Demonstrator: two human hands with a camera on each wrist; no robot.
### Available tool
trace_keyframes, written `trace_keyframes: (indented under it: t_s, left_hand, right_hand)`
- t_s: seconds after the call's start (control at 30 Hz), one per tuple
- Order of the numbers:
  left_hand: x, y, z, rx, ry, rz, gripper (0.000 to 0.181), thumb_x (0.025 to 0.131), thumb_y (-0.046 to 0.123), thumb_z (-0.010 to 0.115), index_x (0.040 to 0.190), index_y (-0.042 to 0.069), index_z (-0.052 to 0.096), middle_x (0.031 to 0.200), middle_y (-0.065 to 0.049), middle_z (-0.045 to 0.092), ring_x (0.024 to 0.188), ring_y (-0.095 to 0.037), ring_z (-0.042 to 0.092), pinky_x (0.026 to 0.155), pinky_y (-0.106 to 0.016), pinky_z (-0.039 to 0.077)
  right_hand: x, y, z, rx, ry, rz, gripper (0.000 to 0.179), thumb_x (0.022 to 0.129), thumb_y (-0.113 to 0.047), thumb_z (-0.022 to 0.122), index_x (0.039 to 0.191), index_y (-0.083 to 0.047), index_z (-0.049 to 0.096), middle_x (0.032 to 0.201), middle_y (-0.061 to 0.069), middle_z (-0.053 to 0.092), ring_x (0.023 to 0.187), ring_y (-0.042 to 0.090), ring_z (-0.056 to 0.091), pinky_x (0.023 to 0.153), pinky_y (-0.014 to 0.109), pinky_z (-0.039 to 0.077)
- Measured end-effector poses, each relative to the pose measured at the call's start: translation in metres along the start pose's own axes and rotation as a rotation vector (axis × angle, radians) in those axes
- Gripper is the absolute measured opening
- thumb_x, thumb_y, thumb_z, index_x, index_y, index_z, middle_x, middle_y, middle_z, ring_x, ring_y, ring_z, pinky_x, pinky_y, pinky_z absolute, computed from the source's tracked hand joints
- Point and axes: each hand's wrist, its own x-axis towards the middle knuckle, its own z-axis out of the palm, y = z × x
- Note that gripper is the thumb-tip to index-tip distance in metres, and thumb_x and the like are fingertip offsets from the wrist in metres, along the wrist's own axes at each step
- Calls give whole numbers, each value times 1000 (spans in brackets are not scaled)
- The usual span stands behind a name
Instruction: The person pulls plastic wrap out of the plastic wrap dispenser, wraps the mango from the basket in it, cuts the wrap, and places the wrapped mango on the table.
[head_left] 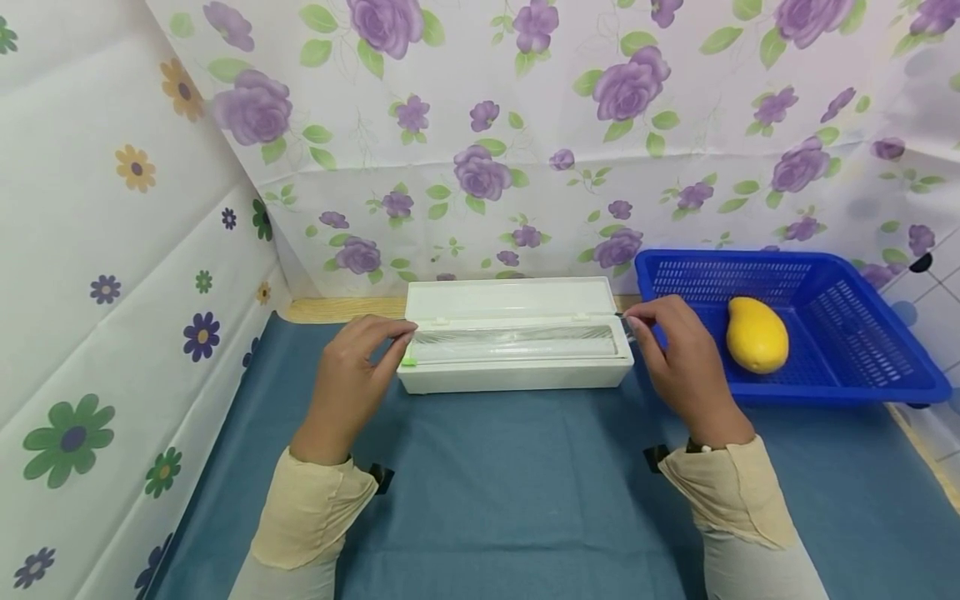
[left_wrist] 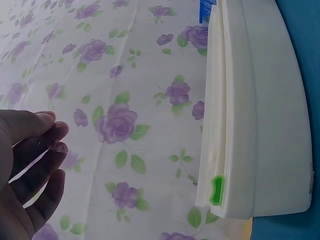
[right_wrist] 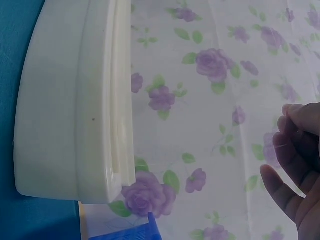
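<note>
A white cling film dispenser (head_left: 517, 377) stands on the cloth, its lid (head_left: 510, 297) tipped back toward the wall. Across its top runs clear cling film (head_left: 517, 335), wrinkled along its far edge. My left hand (head_left: 358, 375) pinches the film between thumb and forefinger at the left end, above the green slider (left_wrist: 217, 190). At the other end, the thumb and forefinger of my right hand (head_left: 678, 367) pinch its right edge, where a shiny bit of film shows. Both wrist views show the hands raised apart from the box, with the see-through film hardly visible.
Right of the dispenser is a blue plastic basket (head_left: 847, 392) holding a yellow mango (head_left: 756, 335). Blue-green cloth (head_left: 510, 492) covers the table. A flower-printed sheet (head_left: 480, 208) hangs behind, and another flowered covering (head_left: 127, 250) rises on the left.
</note>
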Motion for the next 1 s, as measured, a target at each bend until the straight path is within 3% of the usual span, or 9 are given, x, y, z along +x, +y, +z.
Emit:
trace_keyframes:
  t_s: [0.63, 1.0]
  left_hand:
    - [1, 10, -4, -6, 49, 25, 15, 93, 8, 72, 108, 9, 78, 99, -4, 75, 94, -19, 68, 82, -37, 54]
    - [1, 15, -7, -19, 84, 71, 16, 93, 7, 72, 108, 10, 78, 101, -5, 76, 95, -21, 69, 82, -35, 53]
  right_hand:
    - [1, -2, -5, 23, 78, -43, 10, 99, -3, 62, 107, 1, 66, 100, 14, 64, 91, 22, 54, 89, 16, 38]
    - [1, -8, -10, 14, 95, -37, 11, 99, -4, 62, 107, 1, 66, 102, 15, 65, 93, 26, 56, 91, 13, 37]
